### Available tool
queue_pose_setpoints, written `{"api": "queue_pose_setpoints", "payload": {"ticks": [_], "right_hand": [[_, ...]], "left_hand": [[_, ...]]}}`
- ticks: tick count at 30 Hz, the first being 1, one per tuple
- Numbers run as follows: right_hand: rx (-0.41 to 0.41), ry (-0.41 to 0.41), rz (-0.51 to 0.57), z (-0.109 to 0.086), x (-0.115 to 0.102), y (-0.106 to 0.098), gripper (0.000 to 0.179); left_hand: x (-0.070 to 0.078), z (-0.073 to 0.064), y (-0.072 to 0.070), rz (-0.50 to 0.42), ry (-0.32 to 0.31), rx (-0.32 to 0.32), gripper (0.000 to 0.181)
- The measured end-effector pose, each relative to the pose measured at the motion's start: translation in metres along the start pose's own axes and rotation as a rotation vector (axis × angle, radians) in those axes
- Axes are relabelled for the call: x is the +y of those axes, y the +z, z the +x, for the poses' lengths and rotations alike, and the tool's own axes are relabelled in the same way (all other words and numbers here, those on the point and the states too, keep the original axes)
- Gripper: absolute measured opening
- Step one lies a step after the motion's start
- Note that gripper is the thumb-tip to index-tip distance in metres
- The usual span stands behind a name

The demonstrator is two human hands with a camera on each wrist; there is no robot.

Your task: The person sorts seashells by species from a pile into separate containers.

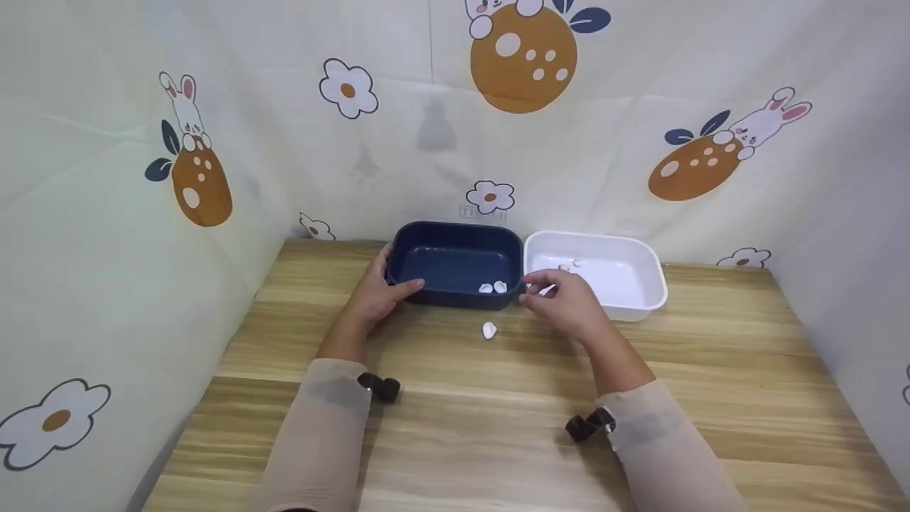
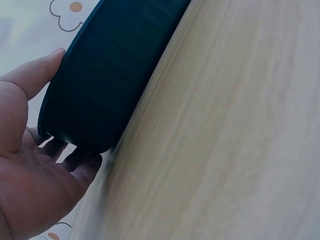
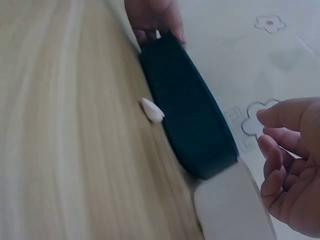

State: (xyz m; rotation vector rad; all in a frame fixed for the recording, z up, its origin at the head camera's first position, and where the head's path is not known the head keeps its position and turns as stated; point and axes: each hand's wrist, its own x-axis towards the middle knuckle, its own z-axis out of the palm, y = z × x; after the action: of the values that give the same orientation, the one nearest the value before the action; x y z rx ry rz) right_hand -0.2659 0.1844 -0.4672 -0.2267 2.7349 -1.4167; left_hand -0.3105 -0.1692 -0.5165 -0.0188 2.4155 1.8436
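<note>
My left hand (image 1: pixel 378 290) grips the left end of a dark blue plastic bin (image 1: pixel 455 299), thumb over the front rim and fingers bent round the end wall, as the left wrist view also shows. Two small white shell-like pieces (image 1: pixel 500 286) lie inside at its front right corner. A third white shell-like piece (image 3: pixel 153 111) rests on the table in front of the blue bin. Over the seam between the two bins hovers my right hand (image 1: pixel 566 302), its fingers loosely bent. In the right wrist view a gap shows between thumb and fingers, with nothing held there.
A white bin (image 1: pixel 657 288) stands against the blue bin's right end, with a couple of small pale pieces (image 1: pixel 576 263) inside. Behind both bins hangs a patterned curtain (image 1: pixel 398 163) along the back edge of the wood-grain table (image 1: pixel 462 427).
</note>
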Motion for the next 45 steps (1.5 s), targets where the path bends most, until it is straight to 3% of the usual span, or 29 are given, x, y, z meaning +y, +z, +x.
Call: {"api": "queue_pose_setpoints", "payload": {"ticks": [11,22,31,45], "right_hand": [[-0.119,-0.028,0.082,-0.002,-0.022,0.039,0.033],[-0.158,0.002,0.1,-0.004,-0.026,0.048,0.034],[-0.2,-0.01,-0.068,-0.003,-0.012,0.054,0.032],[-0.242,-0.054,-0.116,-0.002,0.005,0.064,0.032]], "left_hand": [[0.0,0.0,0.001,-0.01,0.007,0.001,0.111],[0.0,-0.001,0.0,-0.005,0.018,0.002,0.11],[-0.001,0.001,0.0,0.027,0.038,0.009,0.11],[-0.003,0.002,0.001,0.014,0.034,0.01,0.11]]}}
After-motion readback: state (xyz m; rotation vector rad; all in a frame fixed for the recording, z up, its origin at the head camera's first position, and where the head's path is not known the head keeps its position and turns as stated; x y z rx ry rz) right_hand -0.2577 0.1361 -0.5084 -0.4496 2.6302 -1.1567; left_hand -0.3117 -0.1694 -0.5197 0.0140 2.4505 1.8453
